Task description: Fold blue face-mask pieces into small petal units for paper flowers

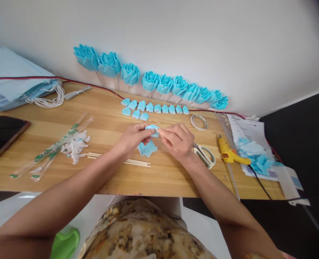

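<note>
My left hand [134, 138] and my right hand [178, 141] meet over the middle of the wooden table [165, 176]. Both pinch one small light-blue folded piece [152, 129] between their fingertips. Just under it lies a small stack of blue cut pieces [147, 148]. Thin wooden sticks [134, 162] lie beneath my left wrist. Several folded blue petals [154, 107] sit in rows behind my hands. A row of finished blue flowers [148, 80] on sticks leans against the white wall.
White-handled scissors [205, 154] and a yellow glue gun [229, 154] lie right of my right hand, with a tape roll [199, 122] behind. Blue scraps on paper [254, 154] fill the right end. A phone [1, 135], plastic sleeves [54, 145] and stacked blue masks [16, 82] are left.
</note>
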The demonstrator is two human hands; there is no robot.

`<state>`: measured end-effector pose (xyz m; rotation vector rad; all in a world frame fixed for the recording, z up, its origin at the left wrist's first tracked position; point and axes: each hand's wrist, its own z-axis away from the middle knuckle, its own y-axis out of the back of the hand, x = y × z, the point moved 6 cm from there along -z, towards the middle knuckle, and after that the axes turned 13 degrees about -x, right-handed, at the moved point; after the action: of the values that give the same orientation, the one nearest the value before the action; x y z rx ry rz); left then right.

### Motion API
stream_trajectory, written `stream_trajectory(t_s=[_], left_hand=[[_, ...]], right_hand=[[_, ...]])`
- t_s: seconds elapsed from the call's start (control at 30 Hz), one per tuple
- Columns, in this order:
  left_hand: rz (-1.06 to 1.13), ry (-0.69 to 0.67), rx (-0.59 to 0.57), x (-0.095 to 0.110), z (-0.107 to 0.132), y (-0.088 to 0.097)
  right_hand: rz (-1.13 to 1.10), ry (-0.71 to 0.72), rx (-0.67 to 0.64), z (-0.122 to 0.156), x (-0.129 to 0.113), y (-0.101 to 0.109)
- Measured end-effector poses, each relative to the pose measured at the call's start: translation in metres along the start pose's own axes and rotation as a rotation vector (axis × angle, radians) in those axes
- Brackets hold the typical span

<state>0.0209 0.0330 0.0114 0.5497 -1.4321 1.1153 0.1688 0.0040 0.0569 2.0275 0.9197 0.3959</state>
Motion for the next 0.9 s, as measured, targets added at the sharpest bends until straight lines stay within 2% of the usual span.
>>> stream_trajectory(t_s=[0.27, 0.5, 0.7, 0.9], left_hand=[[0.013, 0.0, 0.014, -0.001, 0.0, 0.001], [0.097, 0.005, -0.028, -0.002, -0.002, 0.0], [0.178, 0.011, -0.02, -0.006, -0.005, 0.003], [0.025, 0.021, 0.059, -0.005, -0.006, 0.011]], right_hand=[[0.095, 0.073, 0.001, 0.0, -0.007, -0.002], [0.059, 0.118, 0.016, -0.001, -0.011, 0.0], [0.04, 0.083, -0.025, -0.002, -0.009, 0.0], [-0.098, 0.025, -0.182, -0.004, -0.009, -0.003]])
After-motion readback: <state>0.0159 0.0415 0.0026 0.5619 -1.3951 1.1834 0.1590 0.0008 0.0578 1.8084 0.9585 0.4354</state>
